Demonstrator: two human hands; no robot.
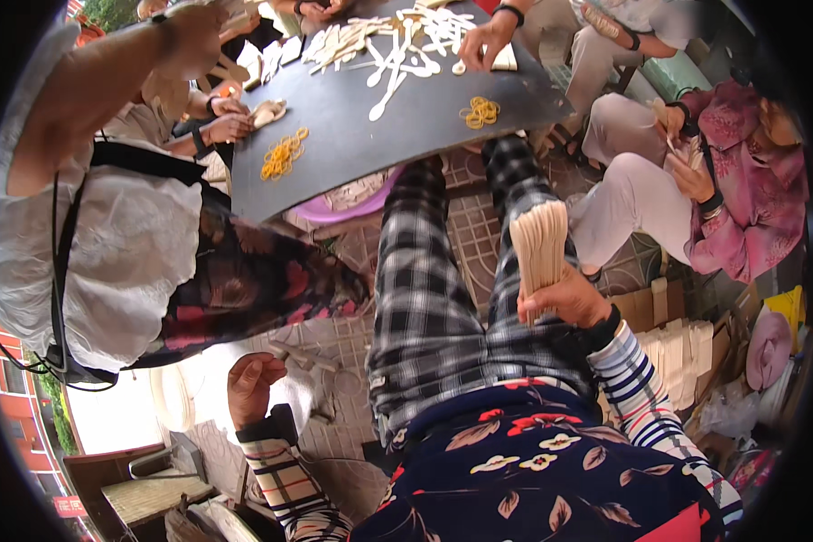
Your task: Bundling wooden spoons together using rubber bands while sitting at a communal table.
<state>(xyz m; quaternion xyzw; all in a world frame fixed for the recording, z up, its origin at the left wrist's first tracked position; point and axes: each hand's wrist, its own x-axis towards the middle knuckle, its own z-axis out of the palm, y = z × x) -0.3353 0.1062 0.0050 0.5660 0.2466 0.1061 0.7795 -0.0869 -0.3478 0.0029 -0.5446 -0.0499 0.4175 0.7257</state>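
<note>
My right hand (565, 298) is wrapped round a stack of pale wooden spoons (540, 237), holding it upright above my right thigh. The spoons lie pressed together, with rounded ends at the top. My left hand (255, 387) is out to the left of my lap, thumb and fingers pinched together; what they hold, if anything, I cannot make out. Ahead of my knees is a dark table (361, 149), where loose wooden spoons (390, 68) lie in a heap. Two piles of yellow rubber bands, one on the left (284, 155) and one on the right (481, 113), rest near its close edge.
A purple basin (334, 210) sits under the table. Beside me on the right are stacked wooden pieces (677, 361) and cardboard (646, 305). Several people work around the table; a person in pink (745, 181) sits at right. A wooden chair (158, 492) stands at lower left.
</note>
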